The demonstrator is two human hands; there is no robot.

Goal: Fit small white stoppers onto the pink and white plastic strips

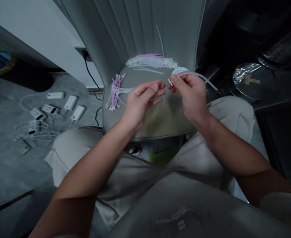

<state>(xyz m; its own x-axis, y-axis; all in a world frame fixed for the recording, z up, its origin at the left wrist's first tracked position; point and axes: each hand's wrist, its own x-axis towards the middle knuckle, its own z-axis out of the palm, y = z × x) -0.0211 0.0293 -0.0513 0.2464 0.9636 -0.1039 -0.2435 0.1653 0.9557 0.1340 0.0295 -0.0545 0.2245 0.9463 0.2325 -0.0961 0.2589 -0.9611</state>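
My right hand [193,92] is closed, thumb against fingers, on a pale cable tie [207,80]. One end of the tie curves out to the right; a short white piece shows at my fingertips. Just left of it, my left hand [143,100] has its fingers stretched toward the right hand and slightly apart, with no held thing visible. Left of that hand, a bundle of purple and white cable ties [115,92] lies on the grey chair seat [160,125]. Farther back, a second pile of purple and white ties [149,60] lies against the backrest, one tie sticking up.
A white round object [180,70] sits partly behind my right hand. Several white power banks [78,113] with tangled cables lie on the floor at left, near a black cylinder [23,72]. A clear round container [247,81] stands at right. Something green [161,157] shows under the chair.
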